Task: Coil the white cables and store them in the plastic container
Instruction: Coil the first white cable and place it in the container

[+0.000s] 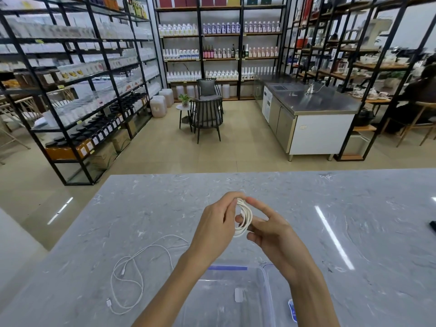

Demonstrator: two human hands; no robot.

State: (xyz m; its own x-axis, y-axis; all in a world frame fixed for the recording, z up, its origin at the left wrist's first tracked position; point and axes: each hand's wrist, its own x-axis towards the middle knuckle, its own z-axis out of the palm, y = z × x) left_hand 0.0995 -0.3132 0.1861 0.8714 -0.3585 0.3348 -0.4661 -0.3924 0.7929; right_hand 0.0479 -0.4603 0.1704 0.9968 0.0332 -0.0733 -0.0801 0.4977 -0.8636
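1. Shop floor with black metal shelving behind; work area on grey marbled stone worktop (354, 208).
2. Location of the first task item, a small white coiled cable (245, 218): raised above the worktop, beyond the far rim of the container. Gripped from the top by left hand (214, 230) and from the side by right hand (273, 234); fingers (230, 201) of both closed narrowly round the loops.
3. Spring-back risk: no tie or wrap visible, so likely to unwind if either grip slackens early. Keep loops pinched until resting inside the container.
4. Trailing-end risk: cannot tell where the plug ends sit within the coil. Check for a loose tail before lowering, to avoid snagging on the rim.
5. Location of clear rectangular plastic container with blue-trimmed rim (227, 267): near edge of the worktop, directly beneath both forearms. Risk of nudging or shifting it with a wrist during lowering; bring the coil straight down.
6. Location of second long white cable (132, 279): lying loose in open curves left of the container, one run passing behind the left wrist. Risk of dragging it with the left forearm, and of knotting if lifted mid-length; start from one plug end.
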